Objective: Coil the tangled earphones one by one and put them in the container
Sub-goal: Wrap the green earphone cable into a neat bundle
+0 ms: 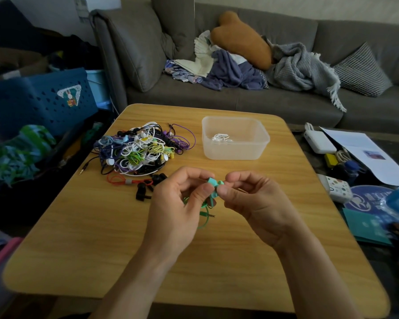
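Hands meet at the centre of the frame, over the wooden table (pixel 78 238). The left hand (pixel 177 203) and the right hand (pixel 247 199) both pinch a teal earphone (pixel 213 184) between thumb and fingertips, its buds held up between them. Its cord (pixel 204 221) hangs below the left palm in loose green loops, and the plug end trails just above the tabletop. How much of it is already wound I cannot tell, since the left hand hides most of the loops.

Up and left of the hands lies the pile (pixel 143 148) of tangled earphones, white, purple, yellow, green and black all knotted together. An orange pair (pixel 129 181) with black buds lies at its near edge, just beside the left hand. The container (pixel 235 140), clear plastic, stands right of the pile in the upper middle of the frame, with one coiled white pair (pixel 220 137) already inside.

From where I stand, the risk looks to be the dangling cord. If the loops under the left hand slip while the fingers are busy with the buds, the coil would spring open and need winding again. The trailing plug could also catch the orange pair nearby and drag it along. A loosely finished coil dropped in the container might well snarl with the white one.
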`<state>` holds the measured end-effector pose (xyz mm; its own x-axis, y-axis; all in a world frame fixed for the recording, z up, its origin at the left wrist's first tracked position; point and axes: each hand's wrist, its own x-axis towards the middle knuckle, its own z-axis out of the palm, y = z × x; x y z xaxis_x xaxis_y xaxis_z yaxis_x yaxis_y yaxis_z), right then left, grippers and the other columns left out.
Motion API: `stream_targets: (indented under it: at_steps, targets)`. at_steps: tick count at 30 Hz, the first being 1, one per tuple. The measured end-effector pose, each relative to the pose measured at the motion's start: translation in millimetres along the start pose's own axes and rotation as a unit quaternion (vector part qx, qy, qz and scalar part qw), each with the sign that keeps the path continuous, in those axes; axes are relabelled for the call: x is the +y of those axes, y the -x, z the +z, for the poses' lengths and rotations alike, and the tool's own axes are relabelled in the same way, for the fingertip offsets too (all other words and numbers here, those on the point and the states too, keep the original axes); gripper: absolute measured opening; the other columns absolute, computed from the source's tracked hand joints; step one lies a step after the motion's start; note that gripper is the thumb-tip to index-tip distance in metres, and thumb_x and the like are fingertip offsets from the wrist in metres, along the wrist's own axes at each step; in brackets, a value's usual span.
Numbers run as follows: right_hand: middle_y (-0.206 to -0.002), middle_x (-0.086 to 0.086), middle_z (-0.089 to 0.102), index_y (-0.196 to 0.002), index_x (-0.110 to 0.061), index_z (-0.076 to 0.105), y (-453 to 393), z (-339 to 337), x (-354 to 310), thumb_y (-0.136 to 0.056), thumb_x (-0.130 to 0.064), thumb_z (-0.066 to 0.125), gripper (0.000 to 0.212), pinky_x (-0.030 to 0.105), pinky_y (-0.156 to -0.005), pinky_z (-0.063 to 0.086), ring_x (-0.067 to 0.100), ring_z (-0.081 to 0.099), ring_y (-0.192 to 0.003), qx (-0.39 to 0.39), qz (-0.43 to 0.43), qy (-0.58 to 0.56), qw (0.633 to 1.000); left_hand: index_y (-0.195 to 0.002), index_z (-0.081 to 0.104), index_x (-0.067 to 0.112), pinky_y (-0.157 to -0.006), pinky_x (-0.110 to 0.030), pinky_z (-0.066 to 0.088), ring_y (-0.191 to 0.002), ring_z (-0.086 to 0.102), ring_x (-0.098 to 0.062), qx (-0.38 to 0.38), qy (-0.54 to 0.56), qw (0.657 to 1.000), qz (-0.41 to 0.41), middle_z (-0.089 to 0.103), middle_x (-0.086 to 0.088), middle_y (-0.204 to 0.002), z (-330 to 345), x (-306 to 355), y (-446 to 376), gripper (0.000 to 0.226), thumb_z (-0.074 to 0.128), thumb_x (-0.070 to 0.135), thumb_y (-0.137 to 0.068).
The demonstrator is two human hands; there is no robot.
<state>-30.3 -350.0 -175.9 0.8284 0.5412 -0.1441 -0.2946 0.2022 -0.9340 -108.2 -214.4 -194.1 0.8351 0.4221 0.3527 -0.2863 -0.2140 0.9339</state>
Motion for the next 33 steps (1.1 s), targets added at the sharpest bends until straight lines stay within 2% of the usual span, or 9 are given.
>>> stream_targets:
  at_steps: [5, 9, 13, 18, 23, 29, 33]
  targets:
    - [-0.070, 0.007, 0.070, -0.068, -0.015, 0.074, -0.6, -2.5, -0.4, -0.042, -0.010, 0.086, 0.029, 0.023, -0.059, 0.054, 0.016, 0.068, -0.065, -0.021, -0.002, -0.012, 1.000, -0.097, 0.068, 0.014, -0.066, -0.020, 0.053, -0.073, 0.072, -0.015, -0.004, 0.006, 1.000, 0.009, 0.074, 0.002, -0.085, 0.9, 0.2, 0.8, 0.011, 0.066, 0.007, -0.088]
    - [-0.073, 0.009, 0.071, -0.070, -0.014, 0.075, -0.9, -4.4, 0.6, -0.039, -0.015, 0.093, 0.036, 0.024, -0.061, 0.055, 0.018, 0.068, -0.067, -0.041, -0.009, -0.014, 0.999, -0.096, 0.068, 0.015, -0.065, -0.017, 0.053, -0.073, 0.071, -0.012, 0.002, 0.006, 1.000, 0.014, 0.075, 0.004, -0.085, 2.0, 1.4, 0.1, 0.011, 0.066, 0.007, -0.088]
    - [-0.072, 0.010, 0.071, -0.068, -0.015, 0.075, -0.2, -1.5, 0.7, -0.040, -0.014, 0.089, 0.031, 0.025, -0.062, 0.055, 0.020, 0.067, -0.068, -0.028, -0.033, 0.007, 0.999, -0.095, 0.068, 0.015, -0.065, -0.018, 0.053, -0.073, 0.071, -0.011, 0.015, -0.013, 0.999, 0.030, 0.074, 0.005, -0.085, 1.2, 1.2, 0.7, 0.011, 0.067, 0.008, -0.087]
    - [-0.074, 0.012, 0.071, -0.073, -0.009, 0.073, -1.3, 5.8, 5.8, -0.045, -0.010, 0.087, 0.031, 0.025, -0.065, 0.055, 0.019, 0.068, -0.067, -0.002, -0.054, 0.017, 0.998, -0.096, 0.066, 0.016, -0.069, -0.015, 0.054, -0.081, 0.068, 0.000, 0.062, -0.134, 0.984, 0.095, 0.070, 0.016, -0.089, -0.2, -2.8, 2.2, 0.012, 0.068, 0.008, -0.087]
    - [-0.073, 0.009, 0.072, -0.077, -0.009, 0.074, -1.6, 13.3, 11.6, -0.057, -0.004, 0.082, 0.022, 0.022, -0.067, 0.054, 0.015, 0.068, -0.065, 0.008, -0.086, 0.023, 0.996, -0.095, 0.065, 0.007, -0.075, -0.009, 0.051, -0.090, 0.066, 0.000, 0.095, -0.202, 0.964, 0.143, 0.067, 0.011, -0.091, -3.8, -5.8, 0.5, 0.011, 0.069, 0.003, -0.086]
    - [-0.081, 0.010, 0.076, -0.086, -0.009, 0.075, 1.5, 18.0, 15.3, -0.064, -0.007, 0.082, 0.023, 0.023, -0.073, 0.055, 0.016, 0.071, -0.076, 0.019, -0.131, 0.049, 0.990, -0.094, 0.065, 0.008, -0.076, -0.016, 0.054, -0.089, 0.067, 0.004, 0.101, -0.187, 0.968, 0.130, 0.064, 0.021, -0.091, -7.2, -7.8, -2.1, 0.012, 0.070, 0.003, -0.085]
    - [-0.081, 0.010, 0.076, -0.086, -0.004, 0.074, 2.4, 26.2, 18.6, -0.064, -0.004, 0.080, 0.023, 0.020, -0.071, 0.055, 0.014, 0.072, -0.075, 0.037, -0.165, 0.036, 0.985, -0.094, 0.064, 0.011, -0.074, -0.020, 0.056, -0.088, 0.068, 0.003, 0.107, -0.170, 0.973, 0.118, 0.067, 0.017, -0.091, -8.5, -7.0, -2.4, 0.012, 0.070, 0.004, -0.086]
